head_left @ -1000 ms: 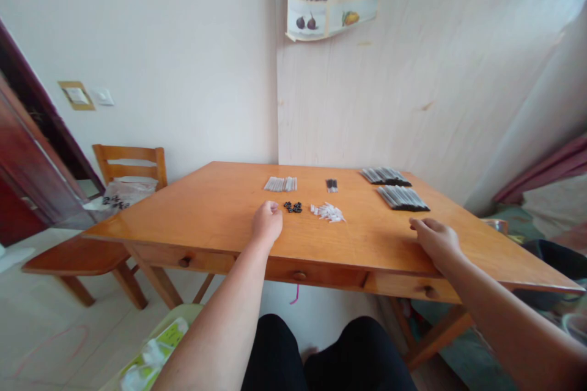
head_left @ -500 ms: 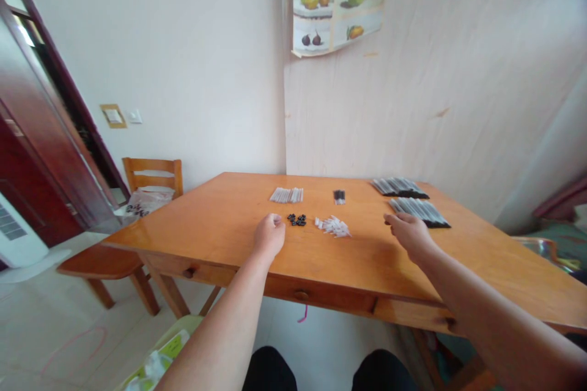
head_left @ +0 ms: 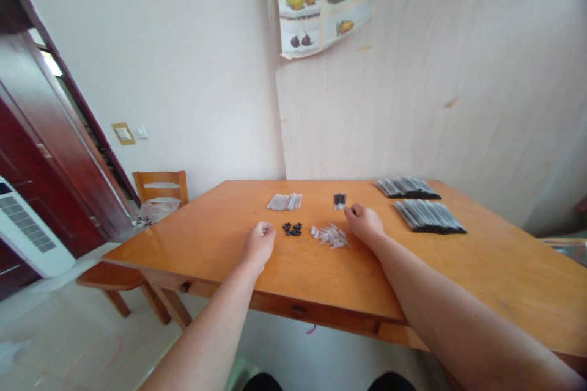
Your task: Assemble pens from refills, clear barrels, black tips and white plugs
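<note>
My left hand (head_left: pixel 259 243) rests on the wooden table (head_left: pixel 220 238) in a loose fist, just left of a small cluster of black caps (head_left: pixel 292 229). My right hand (head_left: pixel 364 222) lies with curled fingers between a heap of short clear tips (head_left: pixel 330 235) and a small bundle of dark short rods (head_left: pixel 340 200). Whether it holds anything is hidden. A row of clear tubes (head_left: pixel 285 201) lies farther back. Two stacks of long dark-ended tubes (head_left: pixel 428 215) sit at the right; the far stack (head_left: pixel 406 187) is near the wall.
A wooden chair (head_left: pixel 161 186) with a plastic bag (head_left: pixel 153 211) on it stands left of the table. A dark red door (head_left: pixel 36 159) and a white appliance (head_left: pixel 27 229) are at far left. A fruit poster (head_left: pixel 323 6) hangs on the wall.
My right hand has moved left from the table's right edge to the clear tips. The left hand has stayed in place. The view has tilted up.
</note>
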Tool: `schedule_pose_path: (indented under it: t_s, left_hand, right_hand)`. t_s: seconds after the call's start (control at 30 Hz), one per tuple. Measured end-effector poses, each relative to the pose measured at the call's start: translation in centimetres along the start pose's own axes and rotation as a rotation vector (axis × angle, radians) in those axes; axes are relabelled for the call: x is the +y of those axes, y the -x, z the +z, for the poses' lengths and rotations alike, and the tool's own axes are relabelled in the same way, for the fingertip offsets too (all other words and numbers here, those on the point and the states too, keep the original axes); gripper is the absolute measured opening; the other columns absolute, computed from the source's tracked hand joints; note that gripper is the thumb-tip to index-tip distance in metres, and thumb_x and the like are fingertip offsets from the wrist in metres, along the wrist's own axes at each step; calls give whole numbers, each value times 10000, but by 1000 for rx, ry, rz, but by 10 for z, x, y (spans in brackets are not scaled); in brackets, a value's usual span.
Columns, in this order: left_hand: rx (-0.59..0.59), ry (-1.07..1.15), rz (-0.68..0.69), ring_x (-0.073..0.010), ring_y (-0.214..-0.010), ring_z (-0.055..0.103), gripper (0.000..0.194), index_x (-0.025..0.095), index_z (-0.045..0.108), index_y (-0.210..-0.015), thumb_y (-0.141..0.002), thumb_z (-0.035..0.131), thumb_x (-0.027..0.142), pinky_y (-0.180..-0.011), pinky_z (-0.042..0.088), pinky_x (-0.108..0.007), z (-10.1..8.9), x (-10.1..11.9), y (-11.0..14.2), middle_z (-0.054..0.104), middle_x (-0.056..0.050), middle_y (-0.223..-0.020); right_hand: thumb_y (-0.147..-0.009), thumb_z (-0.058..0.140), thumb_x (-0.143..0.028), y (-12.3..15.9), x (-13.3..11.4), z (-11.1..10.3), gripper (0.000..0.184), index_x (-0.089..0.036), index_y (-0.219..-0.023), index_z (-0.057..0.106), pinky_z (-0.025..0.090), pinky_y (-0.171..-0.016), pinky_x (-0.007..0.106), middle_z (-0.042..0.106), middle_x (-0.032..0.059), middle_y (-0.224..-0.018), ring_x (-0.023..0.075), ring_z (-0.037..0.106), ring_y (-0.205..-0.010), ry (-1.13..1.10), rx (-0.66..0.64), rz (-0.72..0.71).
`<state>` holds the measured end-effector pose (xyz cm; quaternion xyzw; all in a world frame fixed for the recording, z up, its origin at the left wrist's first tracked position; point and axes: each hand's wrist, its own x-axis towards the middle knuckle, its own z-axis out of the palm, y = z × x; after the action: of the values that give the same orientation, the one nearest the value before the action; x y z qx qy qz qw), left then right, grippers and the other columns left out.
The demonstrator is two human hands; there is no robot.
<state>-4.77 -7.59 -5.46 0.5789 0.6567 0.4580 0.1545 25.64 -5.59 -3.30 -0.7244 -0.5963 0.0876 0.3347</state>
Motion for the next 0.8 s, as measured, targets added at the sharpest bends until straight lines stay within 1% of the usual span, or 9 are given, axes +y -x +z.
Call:
schedule_pose_path:
  t_s: [0.03, 0.1, 0.23, 0.37, 0.47, 0.6, 0.7, 0.8]
  left_hand:
    - [-7, -39, -2, -170, -924, 661, 208, 163, 628, -1014, -839, 549, 243, -809, 479, -256, 1, 0, -5, 709, -101, -1029]
    - [-12, -112, 0, -172, -938, 661, 222, 159, 624, -1035, -851, 532, 241, -807, 478, -255, 2, 2, -19, 707, -106, -1046]
    - [-20, -254, 23, -207, -1024, 641, 250, 175, 636, -1061, -853, 538, 273, -857, 459, -287, 9, 8, -55, 692, -119, -1112]
    - [-43, -422, 50, -272, -1144, 582, 377, 192, 631, -1143, -836, 570, 403, -928, 429, -351, 19, 18, -90, 641, -152, -1220]
    - [-66, -530, 69, -318, -1175, 552, 469, 178, 622, -1187, -835, 541, 478, -945, 417, -402, 30, 26, -109, 609, -189, -1250]
    - [-107, -609, 133, -324, -1181, 536, 466, 233, 642, -1170, -822, 529, 522, -942, 415, -420, 46, 34, -121, 617, -149, -1242]
    - [-136, -649, 183, -316, -1176, 532, 460, 262, 666, -1127, -803, 534, 561, -937, 411, -413, 56, 40, -122, 634, -119, -1225]
    - [-170, -712, 208, -310, -1158, 539, 481, 270, 673, -1116, -776, 553, 588, -922, 410, -405, 63, 45, -121, 647, -111, -1210]
  right_hand:
    - [-891, 414, -489, 0, 1, 0, 382, -213, -776, 652, 276, -573, 264, 676, 86, -808, 189, 574, -745, 60, -14, -26]
    - [-910, 373, -503, -1, 1, 1, 414, -219, -819, 660, 262, -561, 266, 690, 92, -846, 191, 587, -757, 110, -21, -57]
    - [-927, 340, -512, -2, 1, 2, 444, -220, -851, 666, 247, -544, 271, 701, 98, -883, 191, 600, -763, 137, -12, -49]
    - [-931, 340, -511, -2, 3, 3, 445, -224, -851, 671, 250, -547, 269, 701, 93, -882, 187, 596, -760, 126, -17, -46]
    - [-930, 344, -508, -3, 4, 5, 438, -226, -826, 663, 248, -546, 268, 696, 85, -847, 182, 588, -745, 102, -11, -58]
    - [-929, 350, -496, -5, 6, 7, 424, -223, -784, 640, 239, -543, 268, 683, 76, -791, 174, 573, -717, 88, 4, -76]
    - [-927, 358, -498, -6, 7, 9, 421, -222, -770, 634, 235, -542, 266, 674, 71, -768, 166, 558, -697, 92, -1, -71]
    - [-928, 364, -496, -7, 8, 10, 418, -220, -771, 636, 232, -545, 266, 671, 68, -766, 163, 551, -691, 98, -3, -74]
